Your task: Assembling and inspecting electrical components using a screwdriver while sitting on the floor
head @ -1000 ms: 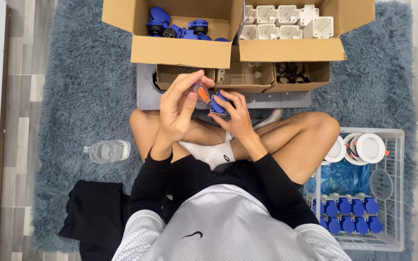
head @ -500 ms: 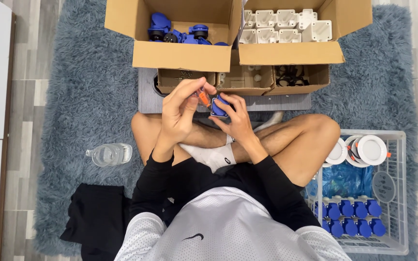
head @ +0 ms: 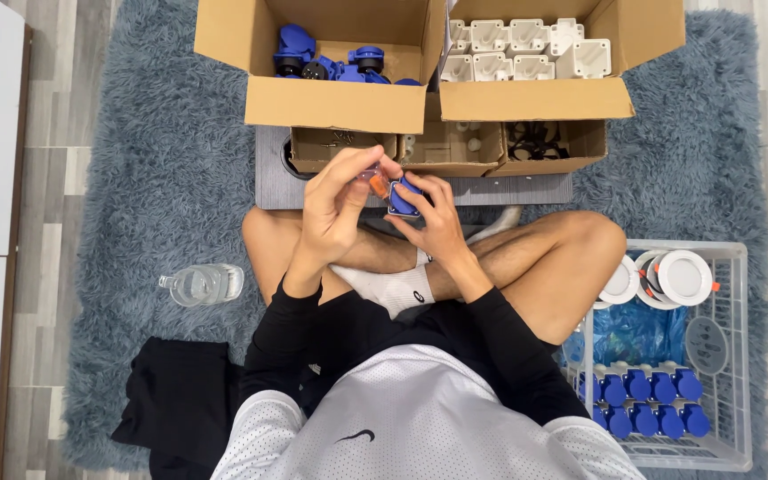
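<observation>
- The right hand (head: 442, 227) grips a blue socket (head: 404, 197) just above the frame's centre, over the crossed legs.
- The left hand (head: 335, 209) pinches a small orange-handled tool (head: 379, 184), its tip touching the socket's upper left side.
- The tool's long axis runs from upper left down to the right, into the socket; both hands meet there, so neither is nearer.
- 2 open boxes sit at the top: blue parts (head: 331, 62) on the left, white housings (head: 526, 53) on the right.
- A basket (head: 740, 356) of finished sockets stands at lower right; a bottle (head: 202, 284) lies at left.
</observation>
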